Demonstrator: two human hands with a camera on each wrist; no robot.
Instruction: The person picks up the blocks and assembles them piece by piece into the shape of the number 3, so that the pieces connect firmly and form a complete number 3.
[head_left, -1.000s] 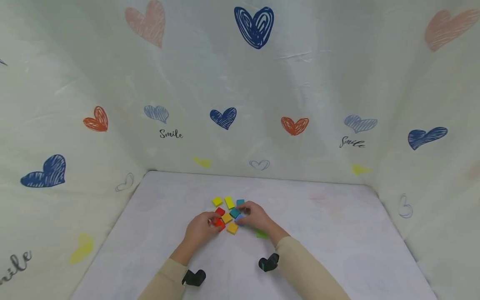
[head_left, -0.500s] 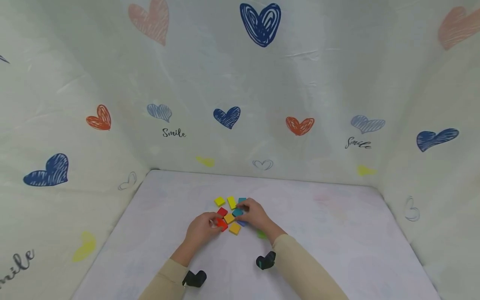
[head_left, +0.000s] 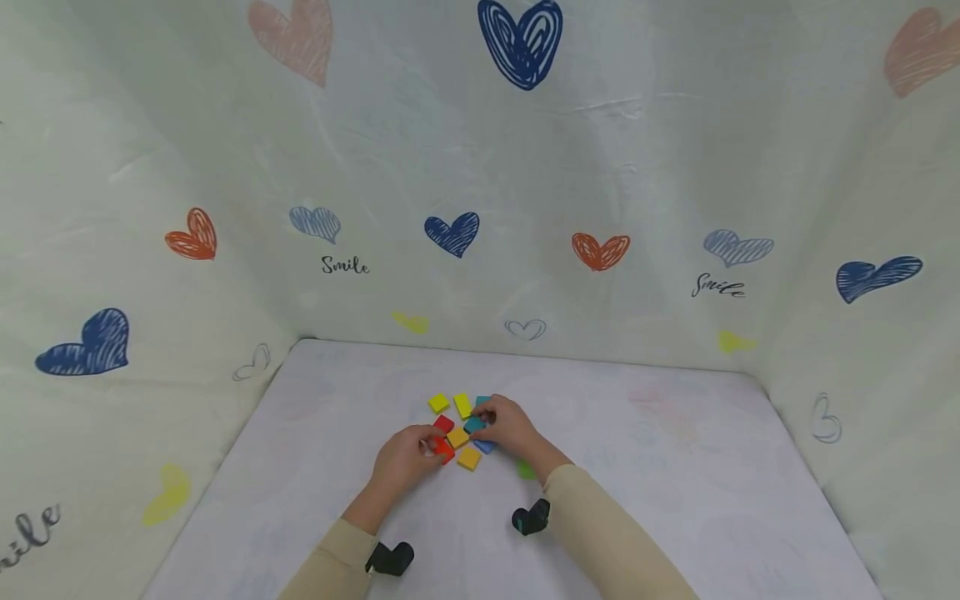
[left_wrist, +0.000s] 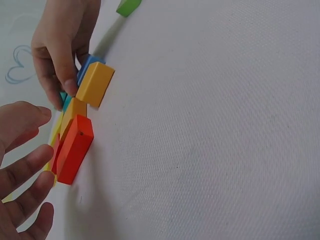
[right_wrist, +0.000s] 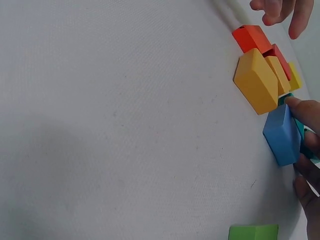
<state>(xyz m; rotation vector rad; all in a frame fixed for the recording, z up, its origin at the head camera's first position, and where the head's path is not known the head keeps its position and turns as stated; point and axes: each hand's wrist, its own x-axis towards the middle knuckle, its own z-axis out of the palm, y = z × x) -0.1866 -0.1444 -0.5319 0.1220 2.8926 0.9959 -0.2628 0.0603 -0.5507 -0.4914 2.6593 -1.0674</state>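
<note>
In the head view my right hand [head_left: 513, 429] pinches a teal block [head_left: 475, 425] between thumb and fingers, within a cluster of coloured blocks. Just in front of that thumb lies a blue block [right_wrist: 282, 135], seen large in the right wrist view. My left hand [head_left: 407, 457] hovers at the cluster's left side, beside an orange-red block [left_wrist: 76, 150]. Its fingers are spread and loosely bent, with a gap to that block in the left wrist view. Two amber blocks, the front one [right_wrist: 256, 82] and the middle one [head_left: 458, 437], sit between the hands.
Two yellow blocks, one at left [head_left: 438, 403] and one at right [head_left: 462, 406], lie behind, near another teal block [head_left: 483, 401]. A darker red block [head_left: 444, 424] adjoins the amber one. A green block [head_left: 527, 470] lies apart, below the right wrist. Heart-printed curtain [head_left: 525, 208] surrounds the white table [head_left: 637, 500].
My right hand has shifted slightly from the blue block onto the teal block behind it, leaving more of the blue one hidden. The left hand stays by the orange-red block. The head view has shifted slightly.
</note>
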